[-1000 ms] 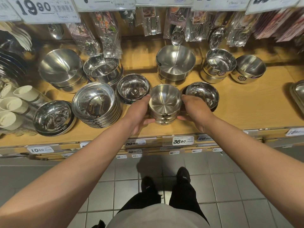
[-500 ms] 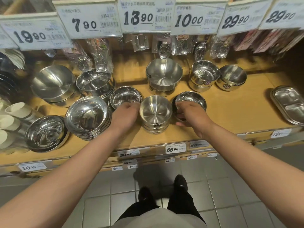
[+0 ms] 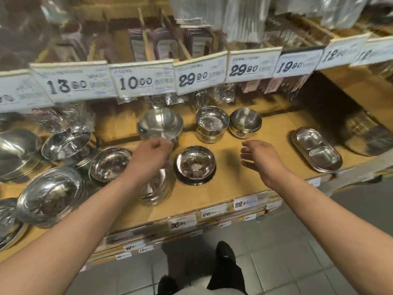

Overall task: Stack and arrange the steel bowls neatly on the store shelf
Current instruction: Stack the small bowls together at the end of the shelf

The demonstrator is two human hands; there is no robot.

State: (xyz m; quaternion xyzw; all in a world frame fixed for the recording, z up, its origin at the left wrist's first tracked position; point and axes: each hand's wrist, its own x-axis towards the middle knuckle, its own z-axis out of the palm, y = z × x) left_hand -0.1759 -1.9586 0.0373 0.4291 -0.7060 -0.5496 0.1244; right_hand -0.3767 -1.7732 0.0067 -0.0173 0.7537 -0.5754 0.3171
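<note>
A stack of small steel bowls [image 3: 156,188] stands upright, mouths up, near the front edge of the wooden shelf [image 3: 234,184], directly beneath the left hand [image 3: 148,156], whose curled fingers hold nothing visible. The right hand [image 3: 261,158] hovers open, right of a single shallow bowl [image 3: 194,165]. Price tags [image 3: 144,80] line the shelf above; grey tiles [image 3: 297,262] cover the floor.

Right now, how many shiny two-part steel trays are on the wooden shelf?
1: the oval two-compartment steel tray lies at the shelf's right end, beyond the right hand. Others may be hidden.
</note>
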